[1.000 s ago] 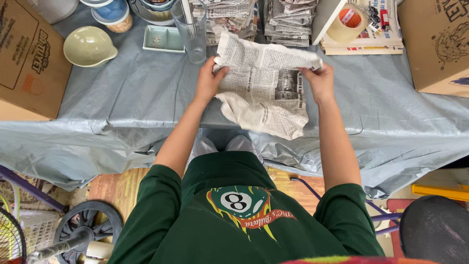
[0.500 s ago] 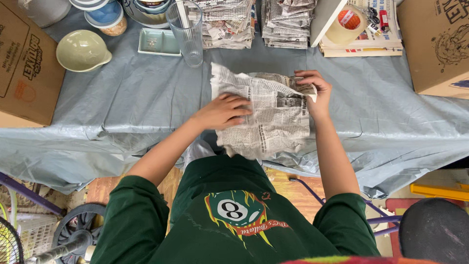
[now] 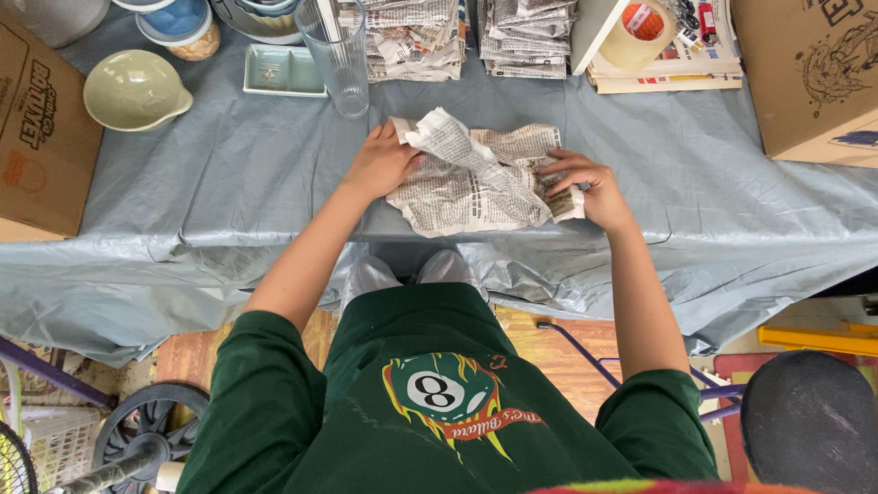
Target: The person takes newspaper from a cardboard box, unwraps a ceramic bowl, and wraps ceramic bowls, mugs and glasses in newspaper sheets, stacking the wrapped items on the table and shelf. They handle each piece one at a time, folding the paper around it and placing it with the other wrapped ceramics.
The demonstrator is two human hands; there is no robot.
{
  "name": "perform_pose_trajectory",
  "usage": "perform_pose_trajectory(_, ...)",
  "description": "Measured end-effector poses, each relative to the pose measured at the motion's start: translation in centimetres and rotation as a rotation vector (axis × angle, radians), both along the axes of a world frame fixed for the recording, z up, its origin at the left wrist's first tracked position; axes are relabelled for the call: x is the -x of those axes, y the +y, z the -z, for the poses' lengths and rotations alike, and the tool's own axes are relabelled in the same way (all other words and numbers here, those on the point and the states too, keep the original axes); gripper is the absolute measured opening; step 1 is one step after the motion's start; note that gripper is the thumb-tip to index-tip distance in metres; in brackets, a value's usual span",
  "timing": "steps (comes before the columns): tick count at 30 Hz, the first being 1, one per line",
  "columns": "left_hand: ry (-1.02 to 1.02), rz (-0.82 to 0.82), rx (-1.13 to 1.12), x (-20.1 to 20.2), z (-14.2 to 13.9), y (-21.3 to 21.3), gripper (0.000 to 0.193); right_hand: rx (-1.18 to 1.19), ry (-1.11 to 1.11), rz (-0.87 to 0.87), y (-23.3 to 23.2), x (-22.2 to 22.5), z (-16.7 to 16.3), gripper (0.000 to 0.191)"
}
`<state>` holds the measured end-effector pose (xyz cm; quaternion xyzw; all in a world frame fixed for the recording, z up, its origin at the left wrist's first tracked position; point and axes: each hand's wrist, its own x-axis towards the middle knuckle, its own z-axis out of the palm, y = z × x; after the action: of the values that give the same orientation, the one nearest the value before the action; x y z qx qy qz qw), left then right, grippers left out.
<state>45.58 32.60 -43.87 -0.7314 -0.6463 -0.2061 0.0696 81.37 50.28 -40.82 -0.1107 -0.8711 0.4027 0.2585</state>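
Fingers (image 3: 549, 169) of our right hand (image 3: 590, 187) pinch the right edge of a crumpled sheet of newspaper (image 3: 471, 178), while our left hand (image 3: 380, 165) is curled over its upper left corner, pressing the fold inward. The bundle lies on the grey plastic sheet (image 3: 229, 183) covering the table, near its front edge and just short of the clear drinking glass (image 3: 336, 55). Whether anything sits inside the paper we cannot tell. To wrap well, we judge, both hands should draw the loose ends toward the middle evenly, keeping the bundle flat on the table so the folds stay tight. Beyond lie stacks of folded newspaper (image 3: 526, 37), a pale green bowl (image 3: 133, 90), a small rectangular dish (image 3: 283, 71), a roll of tape (image 3: 640, 32) and cardboard boxes (image 3: 809, 73).
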Motion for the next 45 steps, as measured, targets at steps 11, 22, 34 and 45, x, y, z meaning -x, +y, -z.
perform_pose_trajectory(11, -0.324, -0.093, 0.068, 1.2, -0.1, -5.1, 0.082, -0.331, -0.653, 0.224, -3.7, 2.0, -4.5, 0.029)
perform_pose_trajectory(22, -0.435, -0.138, 0.071, 0.3, 1.6, -5.6, 0.083, -0.412, -0.227, 0.128, -7.5, 13.2, 0.6, 0.049)
perform_pose_trajectory(34, -0.359, -0.004, -0.278, -2.8, -5.4, -4.8, 0.031, -0.139, -0.131, 0.107, -6.8, 10.7, 1.2, 0.033)
perform_pose_trajectory(45, -0.310, -0.049, 0.191, -5.2, 0.4, -2.5, 0.068, -0.119, -0.124, 0.215, -5.6, 11.4, -1.9, 0.041)
